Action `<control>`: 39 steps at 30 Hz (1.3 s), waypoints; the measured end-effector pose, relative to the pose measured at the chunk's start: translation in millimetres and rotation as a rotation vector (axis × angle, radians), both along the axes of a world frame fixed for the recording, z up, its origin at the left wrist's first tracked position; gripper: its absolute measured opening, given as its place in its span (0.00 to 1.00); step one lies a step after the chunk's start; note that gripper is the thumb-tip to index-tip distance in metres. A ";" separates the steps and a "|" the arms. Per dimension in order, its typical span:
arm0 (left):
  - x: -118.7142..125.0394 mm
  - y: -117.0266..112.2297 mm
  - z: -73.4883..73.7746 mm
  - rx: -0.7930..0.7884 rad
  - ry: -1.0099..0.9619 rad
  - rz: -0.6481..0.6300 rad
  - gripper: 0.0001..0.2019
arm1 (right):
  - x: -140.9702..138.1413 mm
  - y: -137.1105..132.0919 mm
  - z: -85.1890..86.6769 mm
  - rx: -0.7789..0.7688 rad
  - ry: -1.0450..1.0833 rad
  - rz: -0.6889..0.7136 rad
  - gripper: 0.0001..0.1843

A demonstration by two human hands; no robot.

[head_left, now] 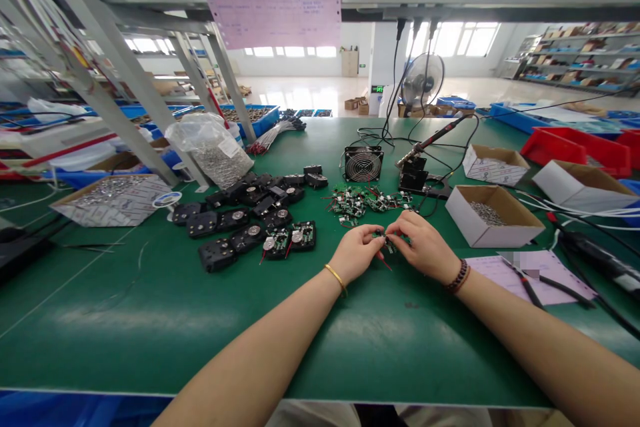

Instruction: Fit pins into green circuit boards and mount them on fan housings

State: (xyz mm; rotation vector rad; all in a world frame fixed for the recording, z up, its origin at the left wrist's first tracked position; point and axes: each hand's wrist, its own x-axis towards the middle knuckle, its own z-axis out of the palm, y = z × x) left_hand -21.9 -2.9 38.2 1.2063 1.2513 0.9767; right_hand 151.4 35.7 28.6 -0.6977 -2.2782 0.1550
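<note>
1. your left hand (356,253) and right hand (423,247) are both closed in a fingertip pinch on a small green circuit board (385,242), gripping it from either side, with thin red wires (385,263) hanging from it.
2. the small circuit board sits between your hands, above the green work mat (150,320); you can't tell whether it touches the mat.
3. just beyond the small circuit board lies a loose heap of wired green boards (363,201).
4. to the left of the small circuit board, black housings (240,217) are spread across the mat, and the nearest ones carry green boards and round metal discs (297,237).
5. to the right of the small circuit board stands an open cardboard box (493,227) holding loose screws (486,213). farther right, a black-handled tool (525,285) lies on a pink paper sheet (543,273).
6. beyond the wired boards, up and to the right of the small circuit board, a soldering iron (435,137) rests in a black stand (414,173), with a caged fan (363,163) to its left.
7. well to the left of the small circuit board, a clear plastic bag of screws (213,152) sits on the mat.
</note>
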 end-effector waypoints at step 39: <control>4.8 -3.3 10.6 -0.133 -0.050 0.062 0.14 | 7.0 0.3 1.9 -0.212 0.040 0.013 0.04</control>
